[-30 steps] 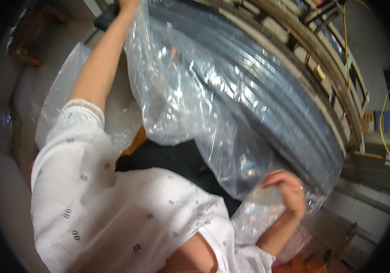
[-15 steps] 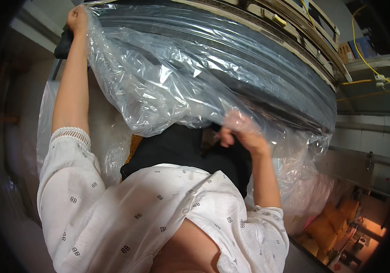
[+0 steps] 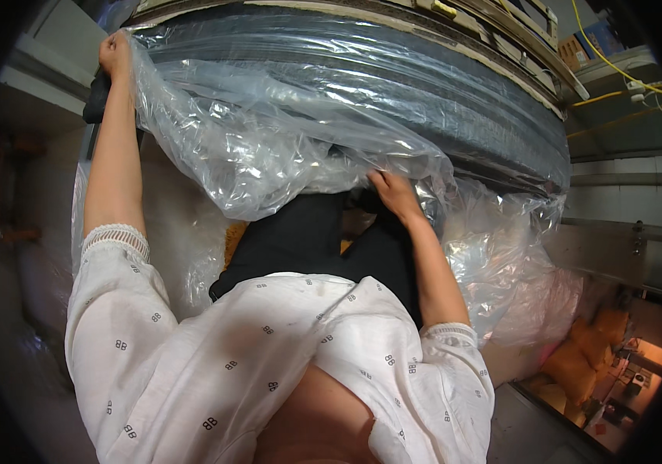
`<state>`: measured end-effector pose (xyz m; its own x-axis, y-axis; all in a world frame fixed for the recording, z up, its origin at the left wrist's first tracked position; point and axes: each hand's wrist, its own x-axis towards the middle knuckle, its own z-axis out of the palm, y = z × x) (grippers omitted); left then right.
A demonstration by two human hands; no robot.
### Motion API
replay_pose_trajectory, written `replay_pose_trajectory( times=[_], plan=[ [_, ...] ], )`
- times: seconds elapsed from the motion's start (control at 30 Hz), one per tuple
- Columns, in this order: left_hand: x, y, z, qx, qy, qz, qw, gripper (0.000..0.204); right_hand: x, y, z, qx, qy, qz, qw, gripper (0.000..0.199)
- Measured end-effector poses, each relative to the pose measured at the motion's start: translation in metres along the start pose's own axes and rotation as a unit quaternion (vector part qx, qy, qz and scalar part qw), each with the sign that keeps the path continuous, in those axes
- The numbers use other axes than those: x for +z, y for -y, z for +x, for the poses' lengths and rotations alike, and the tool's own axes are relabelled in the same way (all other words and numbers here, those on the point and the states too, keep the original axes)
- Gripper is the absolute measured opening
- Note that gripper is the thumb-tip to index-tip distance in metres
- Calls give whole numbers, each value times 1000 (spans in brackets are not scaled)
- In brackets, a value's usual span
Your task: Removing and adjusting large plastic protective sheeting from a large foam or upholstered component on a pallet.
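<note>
Head view: left hand (image 3: 114,52) at eleven o'clock and right hand (image 3: 394,193) both clamp the clear plastic sheet (image 3: 269,147) over the grey roll (image 3: 393,69); drawing it taut seems next.

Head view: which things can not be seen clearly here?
- Right hand fingertips: tucked under the clear plastic sheet.
- Left hand grip: fist seen from behind, near the dark rim.
- Grey tyre-like ring: cut off by the top edge, veiled by plastic.
- Lower right corner: small, blurred.

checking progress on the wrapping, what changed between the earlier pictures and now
The right hand came up from low on the right to the middle and now grips the clear plastic sheet at its lower edge. The left hand stayed raised, holding the sheet's far corner over the grey roll.
</note>
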<state>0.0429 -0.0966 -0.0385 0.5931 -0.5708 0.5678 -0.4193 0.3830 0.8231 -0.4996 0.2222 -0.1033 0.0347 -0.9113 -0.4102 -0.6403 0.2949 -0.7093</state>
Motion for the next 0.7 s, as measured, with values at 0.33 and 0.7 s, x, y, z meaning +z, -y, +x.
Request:
replay_pose_trajectory(
  times=[0.33, 0.7],
  plan=[
    [11, -45, -27, 17, 92, -14, 995, 19, -122, -27, -192, -217, -372, 390, 814, 38],
    [7, -31, -22, 9, 100, 7, 995, 21, -119, -54, -222, -85, -93, 419, 899, 43]
  ],
)
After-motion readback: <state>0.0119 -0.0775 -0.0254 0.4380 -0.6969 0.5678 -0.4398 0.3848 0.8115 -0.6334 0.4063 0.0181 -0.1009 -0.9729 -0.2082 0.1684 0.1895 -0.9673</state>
